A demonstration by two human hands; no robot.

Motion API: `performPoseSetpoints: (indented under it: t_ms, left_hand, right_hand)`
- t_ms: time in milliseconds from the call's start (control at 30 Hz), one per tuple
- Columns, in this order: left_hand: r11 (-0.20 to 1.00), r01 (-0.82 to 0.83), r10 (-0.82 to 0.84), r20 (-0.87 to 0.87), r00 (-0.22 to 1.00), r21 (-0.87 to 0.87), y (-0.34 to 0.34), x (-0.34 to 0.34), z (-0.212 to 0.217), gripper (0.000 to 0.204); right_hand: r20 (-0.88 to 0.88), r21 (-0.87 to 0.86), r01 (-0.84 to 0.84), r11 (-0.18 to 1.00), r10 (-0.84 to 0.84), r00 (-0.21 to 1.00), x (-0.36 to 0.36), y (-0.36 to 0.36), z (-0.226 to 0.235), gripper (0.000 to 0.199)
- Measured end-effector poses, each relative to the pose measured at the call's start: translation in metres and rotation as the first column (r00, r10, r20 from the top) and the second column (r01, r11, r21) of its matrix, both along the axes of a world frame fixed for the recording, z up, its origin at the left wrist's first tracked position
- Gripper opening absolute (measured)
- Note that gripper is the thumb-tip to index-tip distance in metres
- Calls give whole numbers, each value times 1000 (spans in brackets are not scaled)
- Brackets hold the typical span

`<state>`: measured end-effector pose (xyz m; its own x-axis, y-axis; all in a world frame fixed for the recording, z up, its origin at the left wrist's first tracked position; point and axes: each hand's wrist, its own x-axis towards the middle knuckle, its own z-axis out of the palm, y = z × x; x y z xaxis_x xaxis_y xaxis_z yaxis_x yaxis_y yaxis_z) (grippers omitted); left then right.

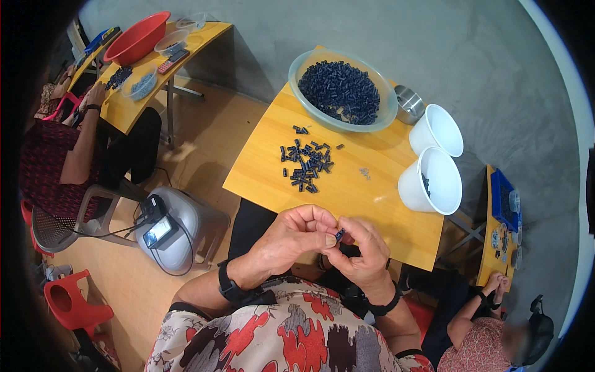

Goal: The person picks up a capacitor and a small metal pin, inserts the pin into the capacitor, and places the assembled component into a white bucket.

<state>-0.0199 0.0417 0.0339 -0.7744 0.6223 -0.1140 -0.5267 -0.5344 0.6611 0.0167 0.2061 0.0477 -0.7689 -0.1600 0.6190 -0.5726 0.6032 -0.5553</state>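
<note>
Left hand (297, 232) and right hand (362, 251) meet below the bench (260, 167) near edge, both grips pinched shut on one small dark part (340, 234) (held close, probably for fitting). Loose dark pieces (307, 164) lie mid-bench; bare wood around them leaves reaching room.

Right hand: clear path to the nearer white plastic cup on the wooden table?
Probably yes. The right hand is pinching a small dark part together with the left hand, but bare tabletop lies between it and the nearer white plastic cup.
</note>
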Motion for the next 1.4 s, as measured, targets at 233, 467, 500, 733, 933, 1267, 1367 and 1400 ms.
performPoseSetpoints:
  t_ms: [233,467,500,733,933,1267,1367,1400]
  left_hand:
    - [1000,12,-11,25,1000,-19,0,0,-2,16]
    - [994,-1,-2,-28,1000,-105,3,1,2,16]
    - [993,-2,-1,-30,1000,-115,3,1,3,16]
    - [993,-27,19,-62,998,-117,7,3,2,18]
    - [993,-34,29,-48,998,-114,12,3,-2,17]
    - [990,-8,8,-4,1000,-139,12,-6,-6,16]
    - [970,63,-82,-71,994,-236,11,-4,-5,20]
    - [960,96,-130,-116,985,-262,11,-3,-5,22]
  right_hand:
    - [-7,8,28,1000,-28,1000,2,-1,1,43]
    - [-95,78,-2,997,10,995,0,3,-4,38]
    - [-126,110,-13,994,27,992,-1,3,-3,37]
    - [-169,136,25,990,-2,986,2,2,-7,34]
    - [-171,130,47,990,-24,985,1,4,-20,29]
    - [55,-76,60,995,-56,997,-6,6,-20,33]
    - [10,-29,68,997,-67,998,-6,8,-22,34]
    - [10,-7,78,997,-78,997,-6,9,-22,35]
